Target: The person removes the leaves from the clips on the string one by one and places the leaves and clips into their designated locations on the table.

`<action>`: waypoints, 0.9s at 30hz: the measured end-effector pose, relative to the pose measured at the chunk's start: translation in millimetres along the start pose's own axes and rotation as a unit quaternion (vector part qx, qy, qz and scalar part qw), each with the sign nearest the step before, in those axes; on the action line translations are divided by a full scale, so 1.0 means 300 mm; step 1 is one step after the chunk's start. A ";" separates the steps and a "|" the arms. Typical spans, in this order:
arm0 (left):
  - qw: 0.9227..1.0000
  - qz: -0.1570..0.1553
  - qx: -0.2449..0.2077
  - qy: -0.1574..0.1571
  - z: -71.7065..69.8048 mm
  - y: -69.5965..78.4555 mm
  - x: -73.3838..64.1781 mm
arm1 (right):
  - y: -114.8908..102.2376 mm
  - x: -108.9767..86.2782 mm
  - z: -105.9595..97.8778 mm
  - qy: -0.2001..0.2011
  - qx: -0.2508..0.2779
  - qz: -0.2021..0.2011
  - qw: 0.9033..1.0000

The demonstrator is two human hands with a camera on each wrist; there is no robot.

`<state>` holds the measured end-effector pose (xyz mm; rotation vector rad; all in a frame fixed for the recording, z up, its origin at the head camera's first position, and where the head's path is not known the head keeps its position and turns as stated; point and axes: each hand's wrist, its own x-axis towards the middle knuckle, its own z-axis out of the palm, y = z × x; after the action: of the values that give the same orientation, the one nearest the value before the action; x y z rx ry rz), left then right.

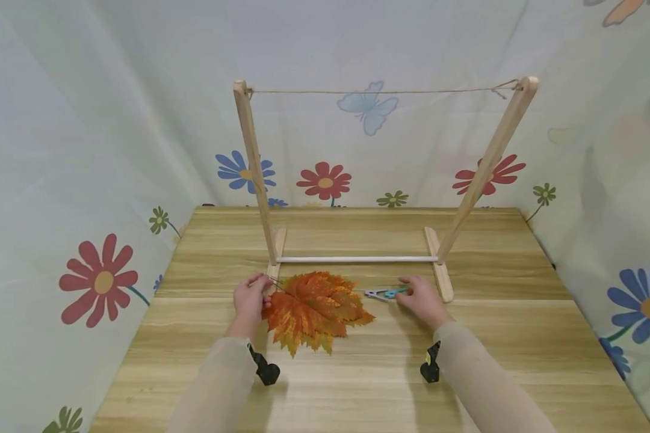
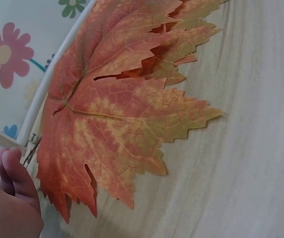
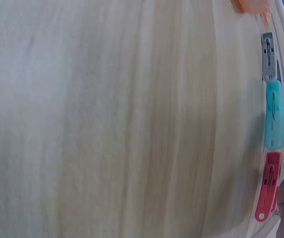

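Orange-red artificial maple leaves [image 1: 314, 307] lie overlapped in a bunch on the wooden table. At their stem end, my left hand [image 1: 250, 300] pinches the thin dark stems; its fingers [image 2: 20, 173] appear beside the leaf base in the left wrist view. My right hand [image 1: 422, 299] is at the clothespins, fingers spread around their right end, with no grip visible. In the right wrist view a grey clothespin [image 3: 269, 57], a teal clothespin [image 3: 274, 116] and a red clothespin [image 3: 268, 186] form a row beside that hand. From the head view, my right hand hides the red one.
Behind the leaves stands a wooden frame with two posts [image 1: 257, 174], a white lower bar [image 1: 357, 259] and a string [image 1: 314, 92] tied across the top. Its feet [image 1: 441, 276] rest on the table [image 1: 357, 385]. A flower-printed cloth [image 1: 157, 120] surrounds the table's back and sides.
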<state>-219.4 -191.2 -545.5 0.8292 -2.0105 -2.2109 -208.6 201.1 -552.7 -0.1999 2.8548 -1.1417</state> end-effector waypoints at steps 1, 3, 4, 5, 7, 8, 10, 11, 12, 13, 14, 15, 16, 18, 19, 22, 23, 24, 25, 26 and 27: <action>1.000 0.004 0.001 -0.002 0.000 0.004 -0.001 | 0.004 0.002 -0.001 0.000 0.003 0.002 1.000; 1.000 0.010 0.001 -0.004 0.001 0.014 -0.003 | 0.008 0.005 -0.006 -0.002 0.009 0.011 1.000; 1.000 0.010 -0.003 -0.006 0.002 0.019 -0.002 | 0.008 0.006 -0.011 -0.001 0.012 0.016 1.000; 1.000 0.013 -0.006 -0.009 0.002 0.024 -0.002 | 0.006 0.007 -0.016 -0.001 0.015 0.021 1.000; 1.000 0.016 -0.019 -0.012 0.005 0.035 0.002 | -0.002 0.006 -0.030 0.002 0.020 0.029 0.999; 0.999 0.019 -0.026 -0.012 0.007 0.040 0.004 | -0.004 0.006 -0.039 0.003 0.020 0.030 0.999; 0.999 0.023 -0.032 -0.012 0.014 0.052 0.011 | -0.013 0.007 -0.056 0.010 0.024 0.026 0.999; 0.999 0.025 -0.031 -0.011 0.017 0.060 0.014 | -0.014 0.008 -0.065 0.012 0.024 0.021 0.999; 0.999 0.029 -0.028 -0.010 0.019 0.067 0.018 | -0.014 0.010 -0.072 0.015 0.023 0.016 1.000; 0.999 0.035 -0.019 -0.007 0.021 0.075 0.021 | -0.012 0.013 -0.080 0.018 0.021 0.011 1.000; 0.999 0.038 -0.012 -0.006 0.023 0.085 0.025 | -0.011 0.017 -0.088 0.020 0.019 0.008 1.000; 0.999 0.041 -0.004 -0.005 0.024 0.094 0.028 | -0.011 0.019 -0.097 0.023 0.021 0.006 0.999; 0.999 0.044 0.001 -0.003 0.023 0.102 0.032 | -0.008 0.021 -0.104 0.023 0.021 0.004 1.000; 0.998 0.054 0.011 -0.002 0.021 0.117 0.037 | -0.002 0.025 -0.121 0.021 0.024 0.005 0.999; 0.998 0.057 0.016 -0.003 0.020 0.125 0.037 | 0.000 0.024 -0.130 0.022 0.030 0.007 0.999; 0.997 0.069 0.024 -0.010 0.019 0.150 0.042 | 0.010 0.015 -0.161 0.026 0.047 0.013 0.998; 0.997 0.076 0.031 -0.012 0.021 0.161 0.044 | 0.014 0.011 -0.173 0.029 0.053 0.016 0.998; 0.996 0.084 0.039 -0.014 0.023 0.172 0.046 | 0.018 0.006 -0.186 0.032 0.057 0.018 0.998; 0.995 0.092 0.046 -0.017 0.027 0.184 0.048 | 0.023 0.001 -0.200 0.037 0.056 0.020 0.998; 0.994 0.099 0.051 -0.020 0.032 0.196 0.052 | 0.028 -0.004 -0.214 0.041 0.054 0.020 0.998; 0.992 0.106 0.058 -0.023 0.037 0.209 0.055 | 0.033 -0.010 -0.229 0.044 0.051 0.022 0.997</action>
<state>-257.9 -197.3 -492.5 0.5477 -2.1542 -2.0331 -213.7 255.4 -509.9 -0.0822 2.8492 -1.3162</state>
